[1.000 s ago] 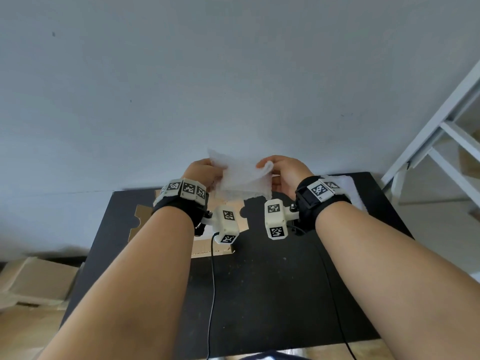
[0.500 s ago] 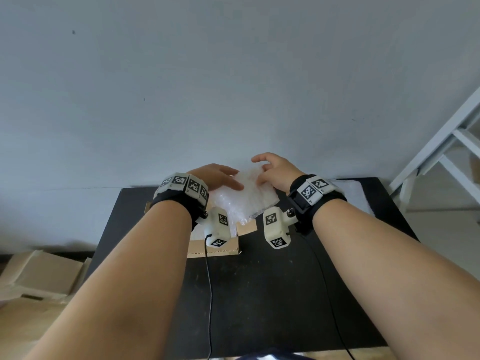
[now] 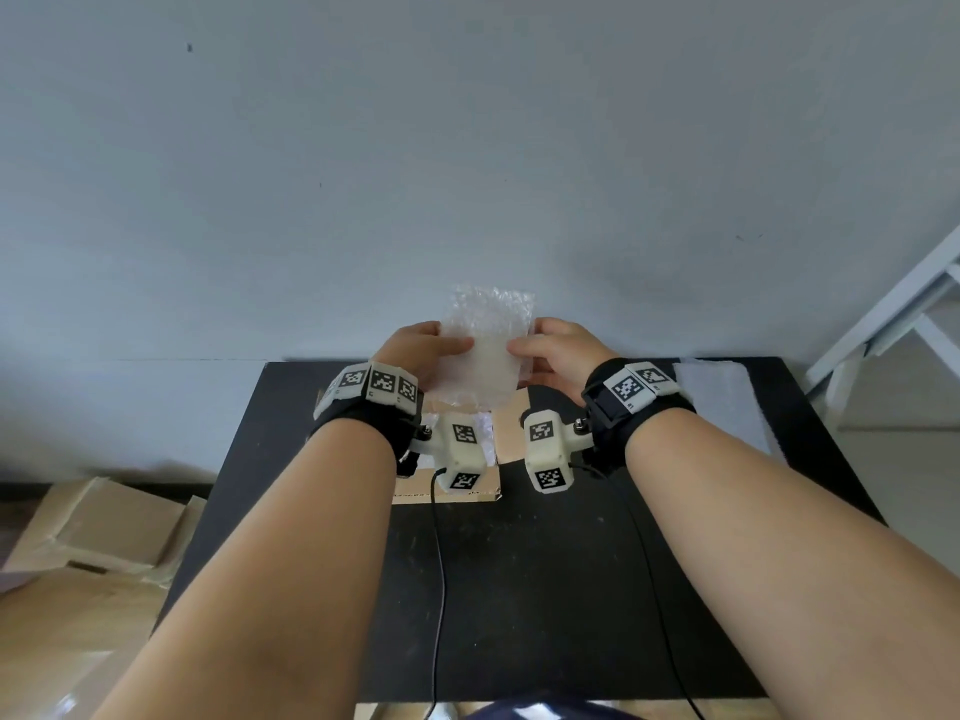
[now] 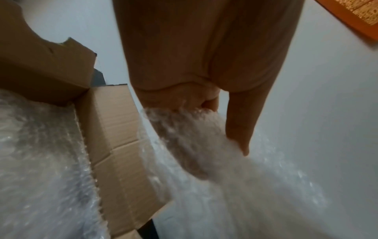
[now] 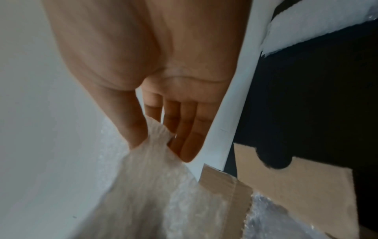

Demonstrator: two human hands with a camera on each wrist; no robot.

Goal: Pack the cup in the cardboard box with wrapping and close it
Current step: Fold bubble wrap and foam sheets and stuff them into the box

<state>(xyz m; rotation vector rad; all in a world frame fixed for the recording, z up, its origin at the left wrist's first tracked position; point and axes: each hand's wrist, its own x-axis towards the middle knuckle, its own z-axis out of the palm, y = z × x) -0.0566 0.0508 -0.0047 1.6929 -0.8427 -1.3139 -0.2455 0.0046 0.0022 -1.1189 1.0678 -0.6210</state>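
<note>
A: Where was the bubble wrap sheet [image 3: 485, 350]?
B: Held up above the far edge of the table [image 3: 545, 589], between the left hand [image 3: 415, 350] on its left and the right hand [image 3: 558, 350] on its right. The cardboard box [image 3: 506, 431] sat on the table below it, with more wrap [image 4: 40, 161] inside.
A: Anything else?
B: Foam sheet [image 3: 719, 402] at the table's far right. Flattened cartons [image 3: 98, 527] on the floor, left of the table.

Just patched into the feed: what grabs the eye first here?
Both hands, left hand and right hand, pinch a sheet of bubble wrap up in front of the wall. Below it an open cardboard box, lined with more wrap, sits on the black table.
</note>
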